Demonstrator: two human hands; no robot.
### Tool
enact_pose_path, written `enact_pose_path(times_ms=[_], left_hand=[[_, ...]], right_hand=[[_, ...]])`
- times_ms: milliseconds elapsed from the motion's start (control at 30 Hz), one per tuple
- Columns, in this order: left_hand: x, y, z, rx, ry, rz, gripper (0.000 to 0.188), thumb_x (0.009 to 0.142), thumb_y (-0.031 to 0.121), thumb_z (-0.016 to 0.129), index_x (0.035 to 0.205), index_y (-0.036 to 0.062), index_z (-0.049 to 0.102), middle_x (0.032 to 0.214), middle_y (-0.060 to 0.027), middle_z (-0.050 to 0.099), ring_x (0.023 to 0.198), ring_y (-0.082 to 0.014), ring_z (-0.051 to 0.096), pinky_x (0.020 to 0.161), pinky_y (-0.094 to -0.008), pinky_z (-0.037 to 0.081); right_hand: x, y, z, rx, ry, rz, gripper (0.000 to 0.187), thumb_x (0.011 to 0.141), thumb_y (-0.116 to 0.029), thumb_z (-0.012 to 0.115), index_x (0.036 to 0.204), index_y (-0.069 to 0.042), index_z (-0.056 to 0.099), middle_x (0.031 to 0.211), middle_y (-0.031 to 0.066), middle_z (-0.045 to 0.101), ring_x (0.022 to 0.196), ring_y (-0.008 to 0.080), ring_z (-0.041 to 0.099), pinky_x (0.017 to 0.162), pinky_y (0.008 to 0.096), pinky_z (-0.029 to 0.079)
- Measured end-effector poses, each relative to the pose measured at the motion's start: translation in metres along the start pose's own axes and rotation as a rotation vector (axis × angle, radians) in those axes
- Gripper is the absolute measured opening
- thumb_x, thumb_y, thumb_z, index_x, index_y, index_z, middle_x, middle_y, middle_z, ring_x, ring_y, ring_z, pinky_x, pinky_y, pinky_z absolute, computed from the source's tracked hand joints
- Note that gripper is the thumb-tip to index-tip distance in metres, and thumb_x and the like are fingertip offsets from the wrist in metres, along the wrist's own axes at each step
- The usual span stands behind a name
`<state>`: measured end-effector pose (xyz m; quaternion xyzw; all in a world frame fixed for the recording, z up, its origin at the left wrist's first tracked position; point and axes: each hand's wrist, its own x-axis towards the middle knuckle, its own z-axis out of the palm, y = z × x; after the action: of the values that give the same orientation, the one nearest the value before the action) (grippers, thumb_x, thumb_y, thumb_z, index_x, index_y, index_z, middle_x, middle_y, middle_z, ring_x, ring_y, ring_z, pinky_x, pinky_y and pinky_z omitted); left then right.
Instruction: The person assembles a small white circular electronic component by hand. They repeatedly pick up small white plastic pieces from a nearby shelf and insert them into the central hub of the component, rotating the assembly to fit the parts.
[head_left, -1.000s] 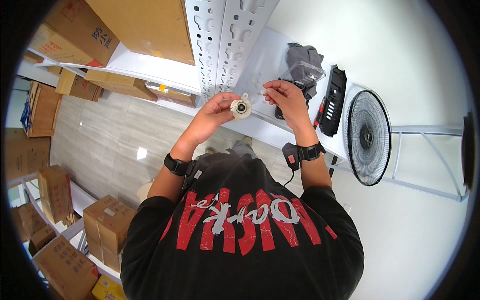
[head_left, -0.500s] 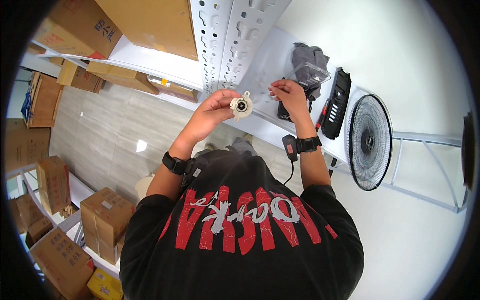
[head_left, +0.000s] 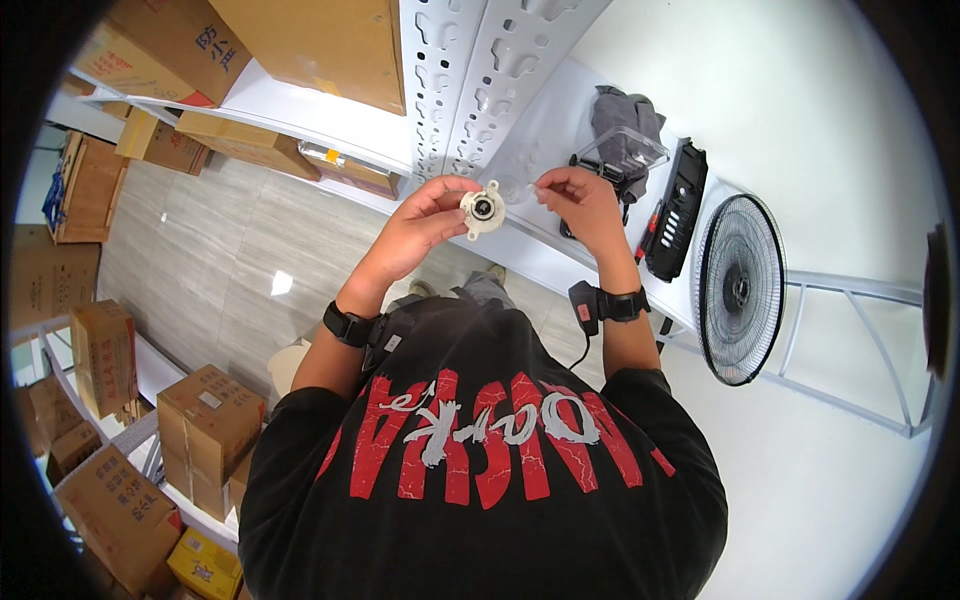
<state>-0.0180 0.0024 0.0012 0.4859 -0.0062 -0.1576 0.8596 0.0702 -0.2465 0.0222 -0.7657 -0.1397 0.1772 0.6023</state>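
The left grip (head_left: 430,225) is closed on a round cream part (head_left: 483,210) with a dark centre, thumb and fingers at its left rim. The part is held up in the air, to the left of the right grip (head_left: 585,210). The right grip is pinched on a small pale piece (head_left: 533,190), too small to identify.

Beyond the hands stands a white counter (head_left: 550,130), bearing grey cloth (head_left: 630,112), a black slotted panel (head_left: 677,215) and, just beside the panel, a red-and-black tool (head_left: 650,228). A round black fan guard (head_left: 740,290) is to the right, near a white wall (head_left: 800,110). A perforated white upright (head_left: 440,90) rises next to the counter. The floor (head_left: 250,240) is grey tile.

Containers: a clear plastic box (head_left: 640,147) in front of the cloth, contents indistinct. Cardboard cartons (head_left: 205,425) occupy shelving on the left; a yellow box (head_left: 205,562) sits at lower left. Their contents are hidden.
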Motion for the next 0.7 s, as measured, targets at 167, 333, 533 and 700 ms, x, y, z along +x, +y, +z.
enact_pose_path(times_ms=[167, 333, 533, 700], left_hand=[[0.003, 0.000, 0.000, 0.057, -0.038, 0.047, 0.032, 0.094, -0.002, 0.052, 0.126, 0.0053, 0.055, 0.119, -0.0062, 0.063, 0.108, -0.0135, 0.059, 0.092, -0.0279, 0.048], [0.004, 0.000, 0.001, 0.106, -0.050, 0.112, 0.033, 0.093, -0.006, 0.054, 0.124, 0.0033, 0.055, 0.121, -0.0066, 0.063, 0.114, -0.0152, 0.058, 0.096, -0.0300, 0.048], [0.001, 0.003, 0.000, 0.119, -0.068, 0.170, 0.034, 0.091, -0.010, 0.054, 0.123, 0.0022, 0.056, 0.121, -0.0061, 0.063, 0.113, -0.0139, 0.059, 0.097, -0.0299, 0.047], [-0.003, 0.007, 0.001, 0.115, -0.082, 0.184, 0.034, 0.091, -0.011, 0.055, 0.122, 0.0017, 0.056, 0.120, -0.0058, 0.063, 0.112, -0.0133, 0.059, 0.095, -0.0294, 0.048]], right_hand=[[-0.017, -0.032, 0.018, -0.045, -0.102, -0.084, 0.010, 0.085, 0.001, 0.069, 0.095, 0.001, 0.068, 0.093, 0.0038, 0.065, 0.082, 0.0084, 0.060, 0.073, 0.0215, 0.049], [-0.020, -0.033, 0.020, 0.117, -0.156, -0.088, 0.010, 0.083, 0.006, 0.068, 0.092, 0.001, 0.068, 0.094, 0.0044, 0.065, 0.083, 0.0099, 0.061, 0.073, 0.0212, 0.049], [-0.025, -0.033, 0.014, 0.217, -0.188, -0.300, 0.017, 0.076, 0.014, 0.069, 0.087, 0.001, 0.068, 0.094, 0.0080, 0.066, 0.084, 0.0134, 0.064, 0.071, 0.0232, 0.051], [-0.023, -0.034, 0.010, 0.284, -0.252, -0.469, 0.022, 0.069, 0.019, 0.068, 0.081, 0.001, 0.067, 0.089, 0.0117, 0.067, 0.080, 0.0173, 0.066, 0.068, 0.0254, 0.053]])
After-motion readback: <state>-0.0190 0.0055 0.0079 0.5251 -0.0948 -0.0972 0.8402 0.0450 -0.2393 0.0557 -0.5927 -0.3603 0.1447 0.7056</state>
